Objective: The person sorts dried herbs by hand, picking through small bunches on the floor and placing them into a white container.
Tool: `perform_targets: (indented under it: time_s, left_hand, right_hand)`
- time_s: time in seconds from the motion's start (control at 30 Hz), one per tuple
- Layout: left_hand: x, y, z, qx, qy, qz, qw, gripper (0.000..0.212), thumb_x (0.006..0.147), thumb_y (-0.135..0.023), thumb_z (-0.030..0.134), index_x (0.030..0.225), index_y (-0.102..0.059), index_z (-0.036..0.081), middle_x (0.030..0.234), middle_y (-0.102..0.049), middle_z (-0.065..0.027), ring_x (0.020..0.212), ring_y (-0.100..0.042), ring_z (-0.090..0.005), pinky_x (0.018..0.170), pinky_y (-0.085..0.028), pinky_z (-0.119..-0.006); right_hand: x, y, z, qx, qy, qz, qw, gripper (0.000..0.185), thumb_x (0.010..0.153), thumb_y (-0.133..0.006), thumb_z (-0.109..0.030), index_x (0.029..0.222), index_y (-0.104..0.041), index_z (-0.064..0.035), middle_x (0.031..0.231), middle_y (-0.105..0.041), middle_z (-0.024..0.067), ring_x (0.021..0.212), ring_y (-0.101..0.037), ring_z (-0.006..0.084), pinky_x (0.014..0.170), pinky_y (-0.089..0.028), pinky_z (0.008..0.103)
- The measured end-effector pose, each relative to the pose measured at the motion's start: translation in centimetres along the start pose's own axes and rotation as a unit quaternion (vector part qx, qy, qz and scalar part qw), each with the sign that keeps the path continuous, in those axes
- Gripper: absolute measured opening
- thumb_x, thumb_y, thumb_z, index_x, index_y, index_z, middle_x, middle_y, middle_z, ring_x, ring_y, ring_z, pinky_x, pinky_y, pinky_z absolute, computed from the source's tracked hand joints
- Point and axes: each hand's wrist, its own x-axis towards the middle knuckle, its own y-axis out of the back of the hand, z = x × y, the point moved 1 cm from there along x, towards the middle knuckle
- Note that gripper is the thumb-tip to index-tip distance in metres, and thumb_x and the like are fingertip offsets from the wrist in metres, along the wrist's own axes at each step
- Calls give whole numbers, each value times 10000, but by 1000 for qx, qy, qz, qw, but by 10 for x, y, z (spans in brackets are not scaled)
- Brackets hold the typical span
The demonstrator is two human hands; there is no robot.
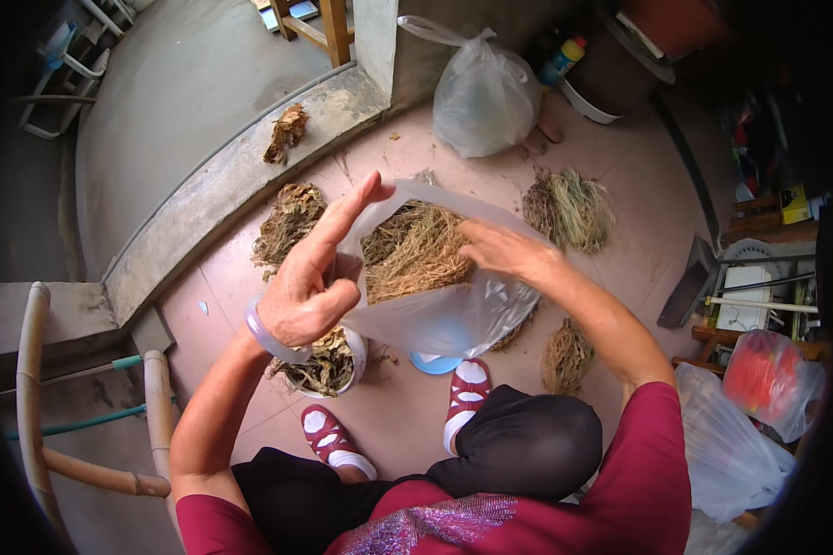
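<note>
A translucent plastic bag hangs with its mouth spread before me, and a mass of dried stringy plant roots or stems lies inside it. My left hand holds the bag's left rim, its index finger stretched out and other fingers curled behind the film. My right hand reaches over the right rim, fingertips against the dried stems and not closed around them. Below my left wrist stands a white bucket of dried leaves. A blue dish shows partly under the bag.
Dried plant bundles lie on the tiles: leafy at left, pale stems at right, roots lower right. Dried leaves rest on the concrete sill. A tied bag stands behind; a dustpan and bamboo frame flank me.
</note>
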Motion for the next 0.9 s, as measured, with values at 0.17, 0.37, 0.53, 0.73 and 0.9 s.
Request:
perform_targets:
  time_s: [0.17,0.37,0.53,0.73,0.9]
  left_hand:
    - [6,20,10,103,-123,155,975,698,659,-379,-156,1308,-468,83,1309,-413,-62,604,-339,-47,606,-360,-169]
    - [20,16,-27,384,-160,295,860,582,727,-448,-111,1280,-461,65,1149,-440,-124,775,-492,-124,675,-436,-232]
    - [-1,-12,-30,277,41,346,896,636,806,-642,140,1298,-283,-43,1142,-387,-185,831,-489,-158,696,-459,-290]
    - [-45,-65,-10,540,-53,58,838,553,719,-702,262,1177,-448,82,996,-455,-184,840,-520,-290,701,-448,-390]
    - [-44,-107,-56,596,-60,-157,785,519,796,-556,135,1288,-402,87,1021,-488,-168,599,-579,-251,502,-482,-331]
  right_hand:
    - [-46,26,-25,-255,-109,-84,957,412,808,-628,-172,1044,-487,135,888,-619,259,857,-630,353,769,-515,420]
    - [-63,-12,-43,-201,14,-148,968,658,883,-509,-305,1198,-306,237,715,-586,288,717,-638,378,695,-508,426]
    - [-38,-8,-45,-185,72,-15,980,727,894,-509,-248,1263,-123,246,657,-555,230,608,-596,346,612,-487,425]
    - [-39,26,-55,-157,-93,-8,983,855,867,-550,-247,1339,41,152,766,-586,286,689,-606,395,629,-505,444]
    - [-36,17,-66,-232,-66,60,969,772,858,-545,-159,1335,-36,171,941,-529,388,790,-621,418,645,-534,407]
